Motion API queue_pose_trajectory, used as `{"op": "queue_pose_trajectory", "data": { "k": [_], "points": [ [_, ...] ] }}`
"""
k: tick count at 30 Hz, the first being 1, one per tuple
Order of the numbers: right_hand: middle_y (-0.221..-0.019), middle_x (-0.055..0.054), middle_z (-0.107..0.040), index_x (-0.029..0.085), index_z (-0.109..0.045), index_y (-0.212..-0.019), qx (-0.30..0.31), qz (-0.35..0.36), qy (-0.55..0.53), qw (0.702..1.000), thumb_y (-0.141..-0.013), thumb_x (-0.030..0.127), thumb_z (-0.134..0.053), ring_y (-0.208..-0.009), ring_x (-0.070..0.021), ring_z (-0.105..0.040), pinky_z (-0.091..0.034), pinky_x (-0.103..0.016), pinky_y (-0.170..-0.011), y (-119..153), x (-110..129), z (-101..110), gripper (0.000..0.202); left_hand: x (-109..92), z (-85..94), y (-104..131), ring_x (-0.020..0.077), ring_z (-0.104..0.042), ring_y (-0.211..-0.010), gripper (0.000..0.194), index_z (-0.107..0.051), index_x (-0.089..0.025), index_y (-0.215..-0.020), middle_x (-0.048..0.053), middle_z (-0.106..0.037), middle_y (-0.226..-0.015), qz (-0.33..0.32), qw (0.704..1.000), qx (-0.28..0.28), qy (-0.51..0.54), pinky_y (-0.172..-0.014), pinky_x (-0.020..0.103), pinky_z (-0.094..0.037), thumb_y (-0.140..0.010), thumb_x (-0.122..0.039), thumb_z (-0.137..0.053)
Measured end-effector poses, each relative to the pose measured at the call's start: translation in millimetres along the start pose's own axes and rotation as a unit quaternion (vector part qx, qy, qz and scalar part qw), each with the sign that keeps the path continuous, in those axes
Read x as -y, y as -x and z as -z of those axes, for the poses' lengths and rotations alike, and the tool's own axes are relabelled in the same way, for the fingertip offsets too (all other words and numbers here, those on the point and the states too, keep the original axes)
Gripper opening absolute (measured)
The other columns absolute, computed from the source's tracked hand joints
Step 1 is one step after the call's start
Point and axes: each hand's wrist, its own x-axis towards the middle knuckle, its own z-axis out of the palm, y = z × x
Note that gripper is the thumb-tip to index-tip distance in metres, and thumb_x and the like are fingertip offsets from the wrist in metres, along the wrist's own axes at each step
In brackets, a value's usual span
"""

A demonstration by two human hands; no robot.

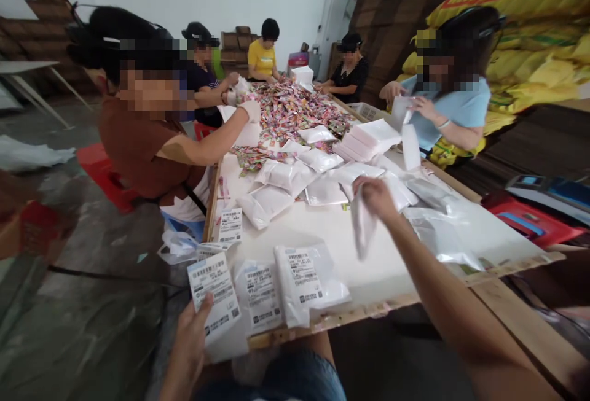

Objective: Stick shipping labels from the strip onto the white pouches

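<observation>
My left hand (191,330) is low at the near left, off the table's corner, and grips a white shipping label (214,293) with barcodes by its lower edge. My right hand (375,195) is stretched out over the white table (322,229) and pinches a limp white plastic mailer bag (362,226) that hangs down from it. Two labelled white packages (304,281) lie at the near edge between my hands.
Filled white bags (286,180) pile up mid-table, with a heap of colourful sweets (295,109) beyond and stacked white bags (369,137). Several people work around the table; one in brown (147,143) reaches in from the left. Clear bags (437,229) lie right; red stools (530,220) flank it.
</observation>
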Motion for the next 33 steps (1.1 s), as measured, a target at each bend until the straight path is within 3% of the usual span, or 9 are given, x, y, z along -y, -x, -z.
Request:
{"op": "queue_pose_trajectory", "data": {
  "k": [3, 7, 13, 16, 19, 23, 26, 29, 33],
  "points": [
    [-0.055, 0.0, -0.056, 0.018, -0.055, -0.057, 0.119, 0.019, 0.008, 0.993, -0.064, 0.014, -0.044, -0.059, -0.0147, -0.052, -0.043, -0.031, -0.071, 65.3, 7.3, -54.9, 0.013, 0.7, -9.7, 14.7, 0.0284, -0.068, -0.094, 0.054, -0.056, -0.017, -0.119, 0.01, -0.073, -0.101, -0.046, 0.998, 0.044, -0.018, -0.081, 0.04, -0.056, -0.07, -0.034, -0.073],
    [-0.096, -0.007, -0.064, 0.018, -0.059, -0.1, 0.053, 0.04, -0.008, 0.998, -0.077, 0.018, -0.049, -0.094, -0.0206, -0.057, -0.041, -0.041, -0.091, 134.4, 49.7, -108.9, 0.025, 18.3, -19.4, 31.4, 0.0306, -0.058, -0.113, 0.066, -0.056, -0.015, -0.12, 0.013, -0.066, -0.118, -0.11, 0.983, 0.136, -0.055, -0.097, 0.043, -0.046, -0.062, -0.041, -0.077],
    [-0.089, -0.003, -0.065, 0.026, -0.062, -0.094, 0.212, 0.136, -0.075, 0.965, -0.09, 0.023, -0.046, -0.088, -0.0186, -0.059, -0.047, -0.034, -0.08, 182.2, 132.4, -114.9, 0.016, 17.6, -20.4, 54.4, 0.0354, -0.055, -0.116, 0.048, -0.07, -0.011, -0.096, 0.016, -0.07, -0.108, 0.019, 0.974, 0.221, -0.056, -0.1, 0.044, -0.043, -0.062, -0.045, -0.076],
    [-0.102, -0.003, -0.065, 0.032, -0.06, -0.11, 0.219, 0.152, -0.082, 0.96, -0.091, 0.023, -0.044, -0.097, -0.0195, -0.058, -0.048, -0.036, -0.086, 199.3, 135.3, -116.6, 0.026, 3.0, -24.0, 58.5, 0.0347, -0.062, -0.104, 0.048, -0.063, -0.009, -0.113, 0.017, -0.071, -0.102, 0.181, 0.957, 0.218, 0.063, -0.089, 0.047, -0.05, -0.078, -0.041, -0.06],
    [-0.125, -0.005, -0.055, 0.031, -0.048, -0.128, 0.218, 0.11, -0.126, 0.961, -0.086, 0.025, -0.054, -0.113, -0.019, -0.053, -0.046, -0.035, -0.096, 213.9, 127.8, -119.8, 0.043, -2.5, -32.8, 59.5, 0.0308, -0.068, -0.091, 0.048, -0.053, -0.009, -0.127, 0.015, -0.071, -0.1, 0.231, 0.954, 0.168, 0.09, -0.082, 0.046, -0.053, -0.082, -0.024, -0.055],
    [-0.103, -0.005, -0.062, 0.023, -0.063, -0.099, 0.227, 0.042, -0.188, 0.955, -0.087, 0.023, -0.054, -0.11, -0.0183, -0.056, -0.045, -0.033, -0.096, 227.3, 126.6, -125.2, 0.015, 6.6, -40.8, 63.0, 0.0292, -0.069, -0.085, 0.051, -0.046, -0.007, -0.133, 0.016, -0.072, -0.099, 0.246, 0.947, 0.177, 0.104, -0.079, 0.044, -0.055, -0.085, -0.023, -0.051],
    [-0.089, -0.003, -0.059, 0.021, -0.062, -0.082, 0.225, 0.05, -0.209, 0.95, -0.086, 0.024, -0.056, -0.097, -0.0164, -0.059, -0.046, -0.032, -0.092, 222.7, 135.0, -112.2, 0.007, 14.8, -39.9, 61.1, 0.0276, -0.069, -0.085, 0.051, -0.044, -0.005, -0.134, 0.015, -0.072, -0.095, 0.241, 0.949, 0.173, 0.108, -0.078, 0.041, -0.055, -0.086, -0.02, -0.05],
    [-0.085, -0.003, -0.057, 0.02, -0.057, -0.079, 0.197, 0.079, -0.209, 0.955, -0.087, 0.028, -0.054, -0.085, -0.0151, -0.056, -0.046, -0.029, -0.081, 190.7, 134.2, -66.2, 0.012, 16.9, -30.8, 45.8, 0.0226, -0.069, -0.082, 0.05, -0.042, -0.006, -0.136, 0.011, -0.073, -0.087, 0.142, 0.975, 0.116, 0.126, -0.073, 0.033, -0.056, -0.086, -0.012, -0.048],
    [-0.076, -0.002, -0.053, 0.021, -0.05, -0.082, -0.052, -0.02, -0.144, 0.988, -0.09, 0.042, -0.043, -0.07, -0.0141, -0.051, -0.044, -0.027, -0.067, 124.8, 84.7, 1.0, 0.024, 12.2, -9.6, 17.2, 0.0161, -0.068, -0.07, 0.053, -0.041, -0.019, -0.138, 0.002, -0.072, -0.076, 0.05, 0.987, 0.015, 0.15, -0.062, 0.026, -0.056, -0.087, -0.003, -0.041]
  ]
}}
